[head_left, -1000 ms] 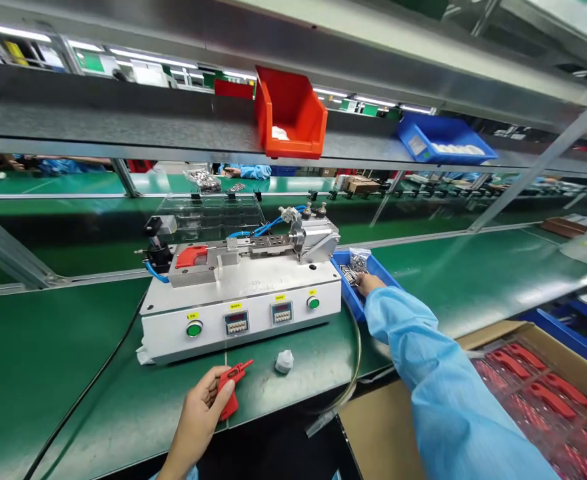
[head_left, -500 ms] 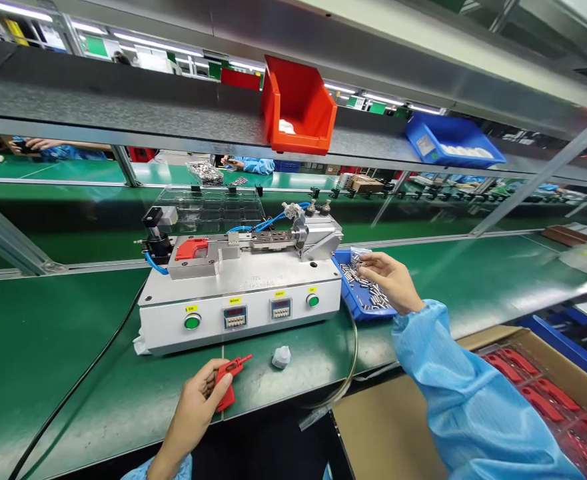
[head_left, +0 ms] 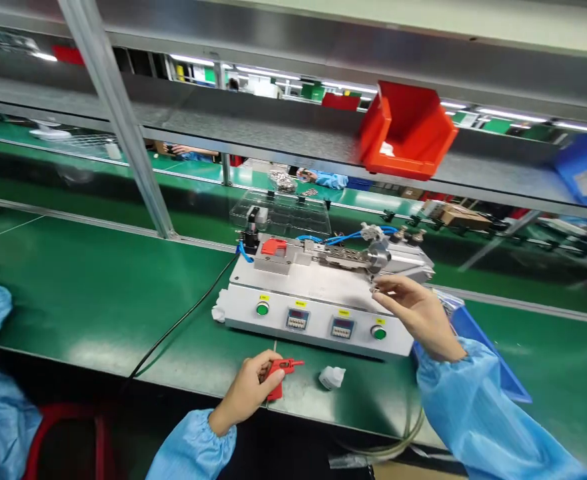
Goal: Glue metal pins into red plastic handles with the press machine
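A green-topped workbench (head_left: pixel 118 287) crosses the view beneath a metal shelf (head_left: pixel 253 127). At its front edge the person's left hand (head_left: pixel 248 387) reaches in from the lower left, blue cuff gathered at the wrist, forearm slanting up and to the right. Its thumb and forefinger grip a red pistol-shaped plastic part (head_left: pixel 276 367), held over the bench edge with the narrow tip pointing right. Just right of that tip lies a crumpled white lump (head_left: pixel 332 378).

Farther in, the person's right hand (head_left: pixel 420 313) is raised before the right end of a white bench-top machine (head_left: pixel 318 287), wrist bent and fingers pointing left. Thumb and forefinger come almost together; whether a small piece sits between them cannot be told. Past the wrist, a blue bin (head_left: pixel 490 353) stands beside the machine, partly hidden by the arm.

Another red part (head_left: pixel 274 246) sits in the fixture at the machine's left end. Behind stands a clear plastic tray (head_left: pixel 283 215); an orange-red bin (head_left: pixel 413 163) rests on the shelf. On a bench beyond, a co-worker's blue sleeve (head_left: pixel 332 181) shows.
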Motion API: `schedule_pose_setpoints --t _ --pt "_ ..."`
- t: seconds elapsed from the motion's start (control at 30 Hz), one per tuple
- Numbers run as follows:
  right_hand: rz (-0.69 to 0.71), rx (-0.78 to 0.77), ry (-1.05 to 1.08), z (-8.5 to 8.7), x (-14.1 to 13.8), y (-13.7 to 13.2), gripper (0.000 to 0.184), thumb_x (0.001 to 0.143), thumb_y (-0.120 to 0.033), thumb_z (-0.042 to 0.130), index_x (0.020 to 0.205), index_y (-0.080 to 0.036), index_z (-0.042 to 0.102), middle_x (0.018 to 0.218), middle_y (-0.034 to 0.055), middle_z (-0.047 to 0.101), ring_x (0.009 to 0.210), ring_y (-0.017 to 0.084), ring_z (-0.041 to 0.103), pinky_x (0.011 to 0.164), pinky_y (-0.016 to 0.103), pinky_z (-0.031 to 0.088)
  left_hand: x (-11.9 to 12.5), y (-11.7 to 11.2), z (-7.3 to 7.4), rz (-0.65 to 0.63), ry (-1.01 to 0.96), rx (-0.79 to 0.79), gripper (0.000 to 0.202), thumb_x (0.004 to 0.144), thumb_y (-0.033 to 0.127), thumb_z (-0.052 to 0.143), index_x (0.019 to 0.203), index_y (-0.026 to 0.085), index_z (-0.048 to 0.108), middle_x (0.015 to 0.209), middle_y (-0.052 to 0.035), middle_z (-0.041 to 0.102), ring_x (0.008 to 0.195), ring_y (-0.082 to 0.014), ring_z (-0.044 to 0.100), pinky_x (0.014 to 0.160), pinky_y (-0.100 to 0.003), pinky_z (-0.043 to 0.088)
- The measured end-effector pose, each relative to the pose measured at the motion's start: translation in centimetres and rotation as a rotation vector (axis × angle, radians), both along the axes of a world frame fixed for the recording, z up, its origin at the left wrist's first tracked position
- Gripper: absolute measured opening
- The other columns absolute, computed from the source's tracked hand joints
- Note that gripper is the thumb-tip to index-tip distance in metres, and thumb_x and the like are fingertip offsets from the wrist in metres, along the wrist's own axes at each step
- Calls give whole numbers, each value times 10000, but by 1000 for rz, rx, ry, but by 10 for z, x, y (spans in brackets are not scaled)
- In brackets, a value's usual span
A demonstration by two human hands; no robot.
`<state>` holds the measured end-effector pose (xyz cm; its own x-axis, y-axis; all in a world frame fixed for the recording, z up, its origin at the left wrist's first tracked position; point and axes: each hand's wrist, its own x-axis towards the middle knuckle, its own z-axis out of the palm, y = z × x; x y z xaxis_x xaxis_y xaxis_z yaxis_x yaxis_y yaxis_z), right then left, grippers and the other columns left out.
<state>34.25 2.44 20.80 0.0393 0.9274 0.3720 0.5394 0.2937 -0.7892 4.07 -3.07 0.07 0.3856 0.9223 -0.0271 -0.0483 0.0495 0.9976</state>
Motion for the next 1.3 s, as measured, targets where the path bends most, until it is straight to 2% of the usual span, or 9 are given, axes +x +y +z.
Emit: schedule_pose_setpoints --t 0.2,0.3,0.4,0.57,0.7,0.8,1.0,1.17,1.3 --pt "167 79 -187 3 -76 89 250 842 -455 751 865 -208 727 900 62 760 866 234 719 890 415 608 -1 3 6 11 29 41 305 942 455 662 993 159 714 766 -19 654 696 -156 570 651 -245 436" --pt "148 120 -247 -1 -105 134 111 838 -311 709 858 -203 722 854 45 755 847 218 711 872 390 594 0 3 6 21 22 47 286 942 435 652 990 159 712 769 -22 655 700 -161 569 656 -254 431" --pt "109 132 -343 -8 -115 156 73 833 -239 671 831 -208 737 805 36 757 807 216 705 821 365 585 1 4 6 35 12 56 259 943 406 646 993 161 713 797 -31 668 729 -169 582 678 -263 433" --pt "131 147 -497 -10 -108 157 150 855 -235 664 757 -229 777 869 64 790 875 257 725 849 387 580 -1 7 9 19 33 61 233 927 391 673 973 167 721 734 0 620 661 -147 520 632 -258 380" --pt "161 235 -711 -5 -105 150 201 918 -230 632 920 -230 833 1064 102 791 1058 306 691 956 460 562 -3 7 14 3 11 49 233 934 394 664 968 168 715 722 8 606 643 -140 501 617 -255 369" --pt "143 231 -839 -2 -106 147 249 966 -244 598 897 -204 834 1084 136 769 1116 331 656 974 479 547 -4 7 14 -7 7 51 233 933 394 671 968 169 716 727 5 611 646 -140 511 615 -253 375" --pt "178 285 -881 4 -123 151 242 949 -216 636 1114 -233 813 1219 120 721 1122 316 637 985 466 554 0 8 9 14 -119 -39 317 920 466 701 992 158 698 803 -28 672 674 -138 587 605 -224 427" --pt "193 181 -988 2 -149 163 172 942 -197 679 1012 -237 831 1162 123 716 1076 303 642 930 428 555 2 9 6 9 -161 -87 395 892 504 714 1076 156 676 928 -64 714 505 -67 471 458 -191 295" --pt "185 177 -995 7 -162 173 100 872 -150 759 896 -228 817 1065 128 717 1021 305 650 876 412 554 3 9 4 44 -121 6 331 886 419 727 1091 163 690 864 -33 673 608 -96 496 570 -213 378"
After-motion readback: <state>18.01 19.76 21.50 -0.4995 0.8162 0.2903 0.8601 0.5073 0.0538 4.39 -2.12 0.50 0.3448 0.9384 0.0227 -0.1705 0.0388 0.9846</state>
